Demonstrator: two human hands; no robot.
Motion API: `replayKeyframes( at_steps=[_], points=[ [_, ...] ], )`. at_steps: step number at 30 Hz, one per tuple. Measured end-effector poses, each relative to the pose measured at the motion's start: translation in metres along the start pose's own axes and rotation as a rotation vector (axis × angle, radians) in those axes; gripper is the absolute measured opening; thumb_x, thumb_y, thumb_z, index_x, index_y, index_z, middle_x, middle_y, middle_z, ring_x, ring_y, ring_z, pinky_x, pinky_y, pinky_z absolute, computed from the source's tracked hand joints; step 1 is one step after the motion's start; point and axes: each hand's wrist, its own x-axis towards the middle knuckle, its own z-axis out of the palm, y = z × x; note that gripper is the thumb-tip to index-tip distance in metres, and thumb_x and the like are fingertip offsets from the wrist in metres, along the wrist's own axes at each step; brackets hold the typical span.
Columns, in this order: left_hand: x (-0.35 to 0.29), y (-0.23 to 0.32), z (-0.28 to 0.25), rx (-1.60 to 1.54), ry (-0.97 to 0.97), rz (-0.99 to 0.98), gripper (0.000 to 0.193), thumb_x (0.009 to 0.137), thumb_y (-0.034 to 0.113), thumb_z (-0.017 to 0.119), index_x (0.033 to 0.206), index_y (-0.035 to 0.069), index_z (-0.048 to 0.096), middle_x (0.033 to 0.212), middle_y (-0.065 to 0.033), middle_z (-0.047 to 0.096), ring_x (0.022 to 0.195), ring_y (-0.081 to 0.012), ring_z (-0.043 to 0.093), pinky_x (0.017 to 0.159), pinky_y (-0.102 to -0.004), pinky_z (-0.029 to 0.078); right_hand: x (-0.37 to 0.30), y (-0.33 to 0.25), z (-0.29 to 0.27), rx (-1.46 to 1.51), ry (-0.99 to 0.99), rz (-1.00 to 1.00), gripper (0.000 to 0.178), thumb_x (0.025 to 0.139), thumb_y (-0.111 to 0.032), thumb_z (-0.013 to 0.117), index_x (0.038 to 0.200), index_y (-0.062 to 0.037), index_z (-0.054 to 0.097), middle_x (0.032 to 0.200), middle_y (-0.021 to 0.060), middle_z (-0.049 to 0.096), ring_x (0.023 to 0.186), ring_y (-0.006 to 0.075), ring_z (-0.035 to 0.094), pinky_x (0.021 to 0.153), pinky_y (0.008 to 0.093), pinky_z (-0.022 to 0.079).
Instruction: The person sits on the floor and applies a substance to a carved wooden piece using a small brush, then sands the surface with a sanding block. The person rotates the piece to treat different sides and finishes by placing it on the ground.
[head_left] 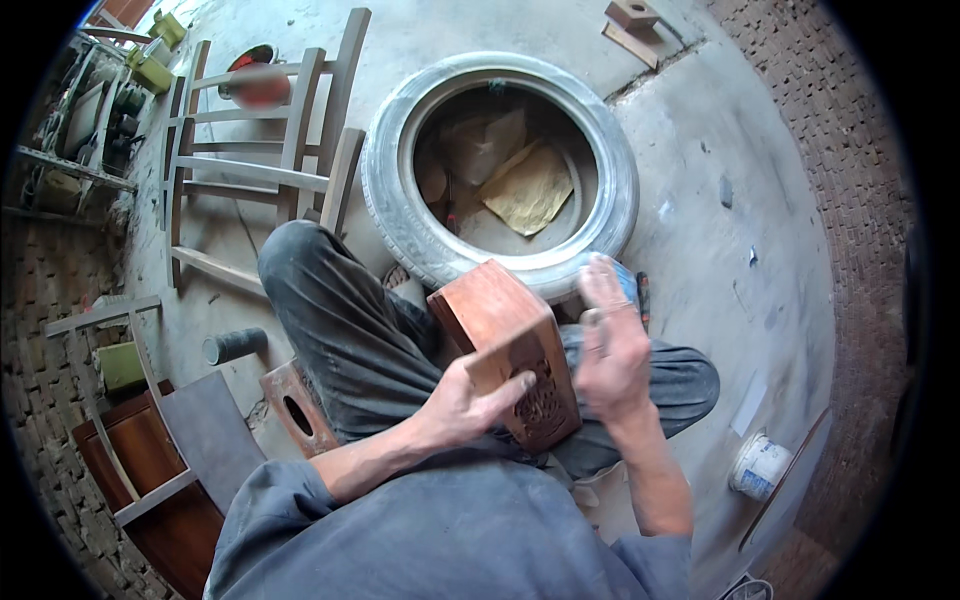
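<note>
A reddish-brown wooden box with a carved panel rests tilted between my legs. My left hand grips its near left edge, the thumb lying over the carving. On the box's right side, my right hand is raised with its fingers pointing away from me, blurred by motion. Just behind those fingertips a patch of something blue shows; I cannot tell whether the hand holds it. Beside my left thigh stands a wooden panel with an oval hole.
Ahead lies a dusty tire with a yellowish sheet inside. Wooden chair frames are at the far left. A dark cylinder lies on the left floor, and a white tub stands at right. A wooden block is far right.
</note>
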Motion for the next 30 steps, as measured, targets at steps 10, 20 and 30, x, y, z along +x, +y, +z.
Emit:
replayKeyframes(
  at_steps=[10, 20, 30],
  points=[
    [0.006, -0.004, -0.010, 0.430, -0.531, 0.393, 0.025, 0.092, -0.003, 0.071, 0.117, 0.001, 0.073, 0.102, -0.0187, 0.073, 0.094, -0.0417, 0.072, 0.080, -0.0458, 0.057, -0.003, 0.016, 0.010, 0.848, 0.147, 0.444, 0.065, 0.121, -0.043, 0.031, 0.164, 0.0044, 0.040, 0.153, 0.0217, 0.061, 0.135, 0.0293, 0.062, 0.113, 0.0419, 0.050],
    [-0.020, 0.031, -0.029, -0.056, -0.670, -0.398, 0.066, 0.095, 0.025, 0.085, 0.147, -0.004, 0.056, 0.138, -0.0107, 0.065, 0.122, -0.0201, 0.062, 0.105, -0.0391, 0.052, -0.021, -0.030, 0.017, 0.933, -0.002, 0.604, 0.081, 0.118, -0.056, 0.017, 0.114, 0.0047, 0.072, 0.098, 0.0162, 0.080, 0.088, 0.0247, 0.076, 0.092, 0.0387, 0.059],
    [-0.030, 0.009, 0.007, 0.067, -0.459, -0.054, 0.062, 0.103, 0.026, 0.071, 0.154, -0.001, 0.048, 0.144, -0.0176, 0.060, 0.135, -0.0263, 0.058, 0.115, -0.0427, 0.048, -0.021, -0.009, -0.005, 0.770, 0.108, 0.335, 0.067, 0.119, -0.042, 0.037, 0.162, 0.0095, 0.039, 0.148, 0.0252, 0.064, 0.106, 0.0283, 0.076, 0.095, 0.0409, 0.062]
  ],
)
